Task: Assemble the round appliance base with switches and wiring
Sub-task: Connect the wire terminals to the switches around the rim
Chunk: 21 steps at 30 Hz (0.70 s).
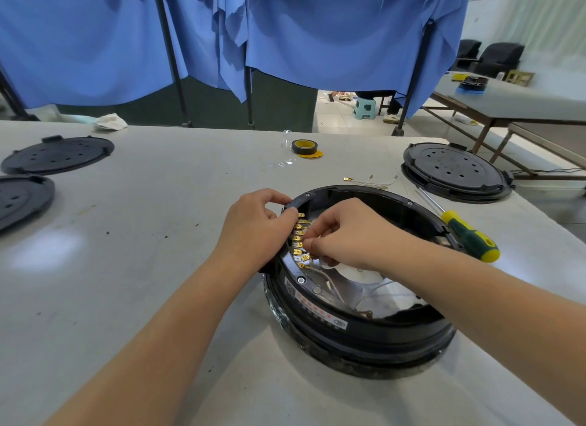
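Observation:
The round black appliance base [364,333] lies open side up on the grey table, with a shiny metal plate and white wires inside. A row of brass switch terminals [299,238] runs along its left inner wall. My left hand [253,227] grips the base's left rim beside that row, fingers curled over the edge. My right hand [344,235] reaches inside and pinches a brass wire connector [305,244] against the terminals.
A green and yellow screwdriver [466,235] lies right of the base. Loose thin wires with brass ends [369,181] and a roll of dark tape [305,148] lie behind it. Black round covers sit at far right [455,171] and at left [57,154].

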Each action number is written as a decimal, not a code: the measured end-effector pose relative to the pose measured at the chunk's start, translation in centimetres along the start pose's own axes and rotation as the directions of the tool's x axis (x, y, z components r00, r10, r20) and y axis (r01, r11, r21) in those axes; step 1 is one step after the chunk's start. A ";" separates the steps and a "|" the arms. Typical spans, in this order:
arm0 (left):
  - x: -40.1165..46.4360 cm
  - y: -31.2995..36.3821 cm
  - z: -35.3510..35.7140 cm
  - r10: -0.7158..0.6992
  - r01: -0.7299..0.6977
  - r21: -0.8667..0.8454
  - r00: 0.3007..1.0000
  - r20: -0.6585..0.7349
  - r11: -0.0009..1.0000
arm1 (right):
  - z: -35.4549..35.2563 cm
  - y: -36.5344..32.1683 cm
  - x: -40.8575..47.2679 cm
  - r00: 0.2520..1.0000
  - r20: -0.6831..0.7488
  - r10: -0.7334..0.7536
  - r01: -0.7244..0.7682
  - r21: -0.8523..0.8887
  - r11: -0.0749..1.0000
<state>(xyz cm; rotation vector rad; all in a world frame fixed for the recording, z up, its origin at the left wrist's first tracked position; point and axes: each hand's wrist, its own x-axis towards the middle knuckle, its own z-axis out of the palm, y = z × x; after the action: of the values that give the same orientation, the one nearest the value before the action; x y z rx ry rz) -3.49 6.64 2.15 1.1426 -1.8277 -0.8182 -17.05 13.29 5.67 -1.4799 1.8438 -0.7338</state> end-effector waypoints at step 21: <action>0.0 -0.2 0.0 0.015 -0.015 0.027 1.000 0.001 1.000 | 0.1 0.3 -1.0 0.994 0.007 -0.113 0.113 -0.115 0.987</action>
<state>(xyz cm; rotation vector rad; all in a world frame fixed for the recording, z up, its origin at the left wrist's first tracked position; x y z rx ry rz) -3.40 6.59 1.97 1.1443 -1.8506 -0.7872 -16.95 14.34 5.53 -1.6693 1.8409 -0.6895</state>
